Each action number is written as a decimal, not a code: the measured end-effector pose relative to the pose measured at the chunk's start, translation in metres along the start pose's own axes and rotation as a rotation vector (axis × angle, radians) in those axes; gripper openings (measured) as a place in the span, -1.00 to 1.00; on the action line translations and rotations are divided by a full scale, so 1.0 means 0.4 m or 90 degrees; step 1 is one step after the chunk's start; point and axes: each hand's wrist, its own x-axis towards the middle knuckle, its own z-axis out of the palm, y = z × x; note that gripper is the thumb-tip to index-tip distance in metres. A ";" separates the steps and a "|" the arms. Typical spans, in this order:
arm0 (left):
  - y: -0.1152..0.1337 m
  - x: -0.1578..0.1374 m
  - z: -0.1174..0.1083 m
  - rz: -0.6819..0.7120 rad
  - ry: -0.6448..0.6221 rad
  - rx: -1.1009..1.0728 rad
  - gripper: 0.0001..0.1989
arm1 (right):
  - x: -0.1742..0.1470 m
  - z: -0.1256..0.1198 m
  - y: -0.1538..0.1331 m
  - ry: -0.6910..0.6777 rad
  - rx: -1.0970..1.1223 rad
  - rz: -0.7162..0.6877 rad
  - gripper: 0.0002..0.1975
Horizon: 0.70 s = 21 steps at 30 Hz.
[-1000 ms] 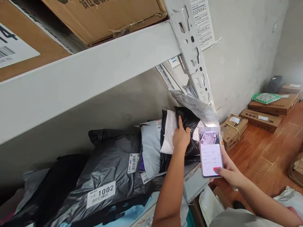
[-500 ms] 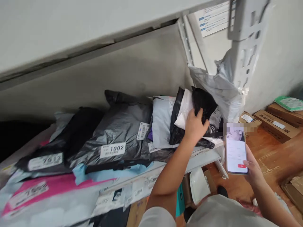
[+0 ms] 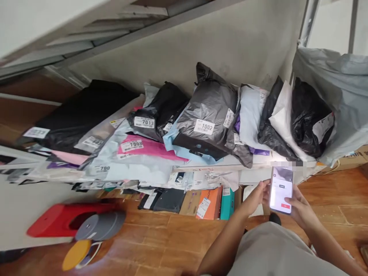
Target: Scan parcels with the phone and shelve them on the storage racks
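In front of my body, a smartphone with a lit screen is held upright. My right hand grips its right side, the thumb lying over the lower screen near a red button. At the phone's left edge is my left hand, fingers curled against it and partly hidden. Just beyond the phone, parcels in plastic mailing bags stand on a shelf: a black parcel, a white parcel and a pale blue parcel.
Farther left on the shelf are a grey bag labelled 1002, a black bag labelled 7013 and a pink bag. Below stand an orange box and a teal box. A red stool is at lower left.
My left hand has come away from the black and white parcels and down to the phone. The view has swung left, showing more shelf and floor. The phone's screen looks different.
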 end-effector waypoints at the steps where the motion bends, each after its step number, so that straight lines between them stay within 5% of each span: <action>1: 0.001 -0.031 -0.032 -0.003 0.012 0.020 -0.10 | 0.000 0.021 0.025 0.018 0.007 -0.002 -0.48; 7: -0.007 -0.282 -0.301 -0.031 0.240 0.145 -0.35 | -0.035 0.121 0.153 0.118 0.030 -0.049 -0.47; 10: -0.023 -0.398 -0.418 -0.054 0.249 0.139 -0.36 | -0.075 0.183 0.243 0.163 0.035 -0.086 -0.48; 14: -0.039 -0.468 -0.465 -0.095 0.084 0.076 -0.29 | -0.122 0.305 0.389 0.243 0.072 -0.135 -0.48; 21: -0.044 -0.436 -0.367 -0.226 -0.253 -0.114 -0.08 | -0.169 0.468 0.473 0.322 0.088 -0.167 -0.60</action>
